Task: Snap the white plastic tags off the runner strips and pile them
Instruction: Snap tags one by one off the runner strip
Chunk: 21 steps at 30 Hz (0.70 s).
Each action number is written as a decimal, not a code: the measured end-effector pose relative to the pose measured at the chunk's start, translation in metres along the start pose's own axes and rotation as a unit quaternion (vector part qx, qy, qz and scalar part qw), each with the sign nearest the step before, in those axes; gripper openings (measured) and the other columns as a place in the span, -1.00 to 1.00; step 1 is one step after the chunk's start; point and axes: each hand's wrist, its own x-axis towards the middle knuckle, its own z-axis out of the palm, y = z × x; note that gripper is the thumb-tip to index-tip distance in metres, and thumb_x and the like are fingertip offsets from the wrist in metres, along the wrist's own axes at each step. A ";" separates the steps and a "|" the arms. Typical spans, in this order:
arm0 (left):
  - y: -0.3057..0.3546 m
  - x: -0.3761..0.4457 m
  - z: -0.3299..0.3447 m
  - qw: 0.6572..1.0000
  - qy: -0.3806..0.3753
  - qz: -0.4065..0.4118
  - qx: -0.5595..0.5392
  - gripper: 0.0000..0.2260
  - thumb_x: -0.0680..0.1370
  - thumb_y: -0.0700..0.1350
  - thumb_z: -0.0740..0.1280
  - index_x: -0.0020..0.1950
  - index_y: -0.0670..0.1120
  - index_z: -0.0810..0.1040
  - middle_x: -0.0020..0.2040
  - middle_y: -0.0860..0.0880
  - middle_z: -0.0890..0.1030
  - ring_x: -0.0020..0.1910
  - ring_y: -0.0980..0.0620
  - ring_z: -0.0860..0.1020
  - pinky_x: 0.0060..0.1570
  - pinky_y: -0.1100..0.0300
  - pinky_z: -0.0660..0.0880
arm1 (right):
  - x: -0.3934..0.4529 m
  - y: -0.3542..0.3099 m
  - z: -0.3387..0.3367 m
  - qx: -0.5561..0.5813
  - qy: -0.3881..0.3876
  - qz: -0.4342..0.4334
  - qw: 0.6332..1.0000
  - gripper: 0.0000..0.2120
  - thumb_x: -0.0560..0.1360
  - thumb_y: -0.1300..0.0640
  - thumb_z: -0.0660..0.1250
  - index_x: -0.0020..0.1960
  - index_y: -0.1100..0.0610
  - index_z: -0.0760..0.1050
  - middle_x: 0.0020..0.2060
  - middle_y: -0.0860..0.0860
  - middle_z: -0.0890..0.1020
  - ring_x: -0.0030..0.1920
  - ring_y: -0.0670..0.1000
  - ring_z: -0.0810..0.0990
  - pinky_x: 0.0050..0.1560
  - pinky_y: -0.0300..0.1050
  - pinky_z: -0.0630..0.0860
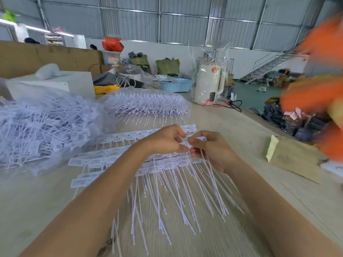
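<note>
Rows of white plastic tags on runner strips (104, 160) lie across the wooden table, their long thin tails pointing toward me. My left hand (163, 140) and my right hand (209, 147) meet above the strips, both pinching one white tag (187, 144) between fingertips. In my right hand there is also a bundle of tag tails (209, 175) that hangs down toward me. A big loose pile of separated tags (40, 127) sits in clear plastic at the left.
A stack of unbroken strips (148, 102) in plastic lies behind my hands. A white kettle in wrap (209, 84), a blue basket (176, 85) and a brown envelope (293, 158) stand around. A blurred person in orange (319, 86) is at the right. The table edge runs along the right.
</note>
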 end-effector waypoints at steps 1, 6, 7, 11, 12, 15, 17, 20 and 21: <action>-0.001 -0.001 -0.003 1.000 -0.007 -0.010 0.020 -0.82 0.45 -0.05 0.46 -0.07 -0.05 0.50 -0.14 0.03 0.53 -0.17 0.07 0.51 -0.14 0.19 0.43 | 0.001 0.000 -0.001 0.006 0.002 0.000 1.000 -0.86 0.49 0.32 0.35 -0.24 0.21 0.52 -0.50 0.02 0.57 -0.50 -0.09 0.55 -0.42 -0.26 0.54; -0.007 -0.003 -0.006 0.997 -0.045 -0.039 -0.040 -0.76 0.55 -0.10 0.34 -0.30 -0.13 0.58 -0.42 0.00 0.53 -0.32 -0.01 0.48 -0.28 0.17 0.45 | 0.003 0.006 0.001 0.008 0.000 0.008 1.000 -0.92 0.49 0.35 0.34 -0.17 0.25 0.55 -0.43 0.06 0.59 -0.47 -0.06 0.59 -0.38 -0.25 0.57; -0.006 -0.003 -0.006 0.998 -0.034 -0.041 -0.029 -0.76 0.55 -0.08 0.34 -0.30 -0.12 0.59 -0.45 0.03 0.51 -0.34 0.02 0.46 -0.32 0.22 0.41 | 0.003 0.006 0.001 -0.001 -0.004 0.013 1.000 -0.91 0.49 0.35 0.34 -0.19 0.26 0.56 -0.42 0.07 0.60 -0.45 -0.05 0.60 -0.36 -0.24 0.58; 0.001 -0.005 -0.008 0.996 0.013 -0.040 0.080 -0.76 0.52 -0.01 0.37 -0.28 -0.12 0.62 -0.42 0.02 0.50 -0.37 0.08 0.45 -0.36 0.25 0.36 | 0.002 0.011 0.003 -0.012 -0.052 0.035 0.998 -0.89 0.47 0.40 0.34 -0.21 0.30 0.58 -0.42 0.10 0.62 -0.43 -0.05 0.59 -0.30 -0.23 0.61; 0.004 -0.006 -0.009 0.989 0.022 -0.038 0.142 -0.76 0.51 0.01 0.37 -0.27 -0.11 0.63 -0.38 0.01 0.52 -0.33 0.06 0.48 -0.33 0.23 0.37 | 0.001 0.012 0.005 -0.020 -0.064 0.036 0.997 -0.90 0.47 0.40 0.33 -0.20 0.31 0.56 -0.42 0.10 0.61 -0.43 -0.06 0.59 -0.30 -0.24 0.60; 0.020 -0.008 -0.007 0.932 0.082 -0.021 0.353 -0.72 0.50 0.03 0.34 -0.35 -0.08 0.48 -0.36 0.01 0.46 -0.31 -0.01 0.47 -0.36 0.21 0.29 | 0.000 0.011 0.008 -0.043 -0.075 0.024 0.996 -0.94 0.49 0.37 0.32 -0.15 0.30 0.53 -0.39 0.11 0.54 -0.43 -0.10 0.56 -0.32 -0.29 0.55; 0.030 -0.009 -0.004 0.896 0.145 0.014 0.420 -0.68 0.51 0.02 0.31 -0.38 -0.07 0.36 -0.39 0.03 0.39 -0.39 0.02 0.37 -0.37 0.22 0.23 | 0.001 0.004 0.004 -0.044 -0.053 0.007 0.998 -0.94 0.50 0.36 0.32 -0.15 0.28 0.54 -0.39 0.11 0.53 -0.45 -0.10 0.53 -0.39 -0.30 0.50; 0.034 -0.007 -0.002 0.908 0.180 0.067 0.371 -0.74 0.55 0.08 0.25 -0.21 -0.08 0.53 -0.31 0.01 0.49 -0.26 -0.03 0.47 -0.24 0.18 0.31 | 0.004 -0.009 -0.012 -0.014 -0.001 -0.009 1.000 -0.91 0.47 0.39 0.32 -0.17 0.26 0.55 -0.36 0.16 0.54 -0.46 -0.04 0.46 -0.47 -0.29 0.41; 0.032 -0.006 -0.002 0.933 0.158 0.060 0.318 -0.74 0.57 0.08 0.24 -0.15 -0.07 0.57 -0.25 0.01 0.56 -0.23 -0.02 0.51 -0.22 0.18 0.35 | 0.004 -0.011 -0.018 -0.012 0.009 -0.008 1.000 -0.92 0.46 0.40 0.33 -0.17 0.27 0.54 -0.39 0.16 0.53 -0.46 -0.02 0.44 -0.48 -0.29 0.38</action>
